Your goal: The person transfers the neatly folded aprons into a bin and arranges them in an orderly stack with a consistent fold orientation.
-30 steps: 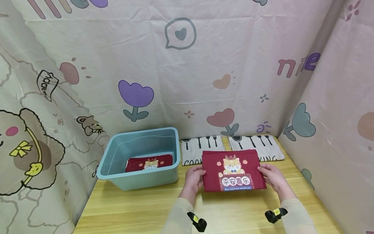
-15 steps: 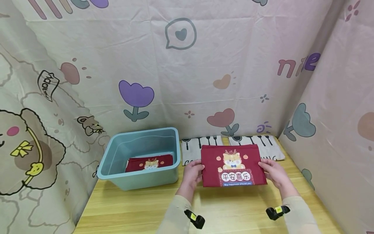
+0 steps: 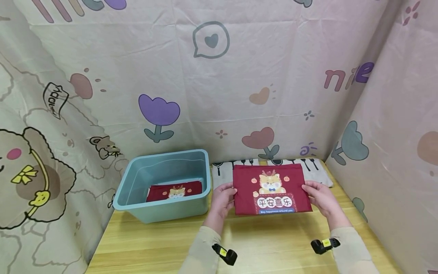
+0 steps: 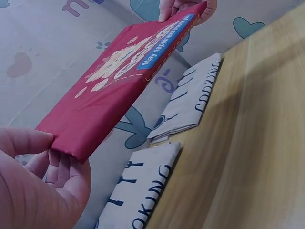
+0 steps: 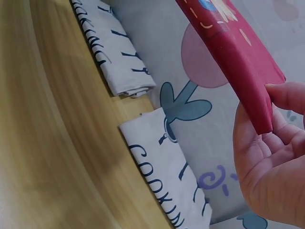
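Note:
A folded dark red cloth [image 3: 270, 190], printed with a cartoon animal and lettering, is held up off the table between both hands. At its left edge, my left hand [image 3: 221, 199] pinches it, thumb on top and fingers beneath. The right edge is pinched the same way by my right hand [image 3: 321, 198]. The left wrist view shows the cloth [image 4: 105, 90] tilted and raised above the wood surface. In the right wrist view, my right hand [image 5: 274, 162] grips its folded end. A similar red cloth [image 3: 159, 192] lies inside a light blue bin [image 3: 171, 211] on the left.
Two folded white cloths with black cutlery prints, the left one [image 3: 221, 176] and the right one [image 3: 321, 176], lie side by side along the back of the wooden table [image 3: 154, 243]. A patterned curtain [image 3: 219, 95] hangs behind and at both sides.
Both hands have moved the red cloth up and slightly away from the body, covering more of the white cloths behind. The bin and the cloth in it stay put.

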### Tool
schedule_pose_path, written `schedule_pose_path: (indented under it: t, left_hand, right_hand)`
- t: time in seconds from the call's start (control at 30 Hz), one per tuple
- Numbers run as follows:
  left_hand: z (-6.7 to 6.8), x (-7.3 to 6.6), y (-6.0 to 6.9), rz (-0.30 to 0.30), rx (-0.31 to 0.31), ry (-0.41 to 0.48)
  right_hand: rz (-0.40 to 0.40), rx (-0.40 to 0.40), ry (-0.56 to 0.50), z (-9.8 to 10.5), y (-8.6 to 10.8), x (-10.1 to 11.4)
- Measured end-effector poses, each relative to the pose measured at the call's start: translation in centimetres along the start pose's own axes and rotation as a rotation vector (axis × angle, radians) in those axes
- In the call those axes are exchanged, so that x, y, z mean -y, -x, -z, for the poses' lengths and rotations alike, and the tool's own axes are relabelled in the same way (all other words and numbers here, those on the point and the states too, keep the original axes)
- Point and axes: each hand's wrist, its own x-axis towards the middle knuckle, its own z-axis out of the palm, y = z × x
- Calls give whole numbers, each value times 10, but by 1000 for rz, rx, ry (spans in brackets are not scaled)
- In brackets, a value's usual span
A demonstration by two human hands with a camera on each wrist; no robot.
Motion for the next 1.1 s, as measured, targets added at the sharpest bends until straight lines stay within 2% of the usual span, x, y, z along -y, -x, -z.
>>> schedule_pose_path:
  t: [0.17,0.4,0.53,1.1]
  left_hand:
    - [3,-8,3,-43,12,7]
    - [4,-21,9,-52,-23,11]
    - [7,-29,12,-64,-21,14]
    - [28,-48,17,-114,-49,15]
  right_hand:
    - [18,6,-19,-5,0,7]
    - [60,14,-53,-9,0,19]
    - [71,18,-49,-12,2,27]
    - [109,44,-76,-36,0,46]
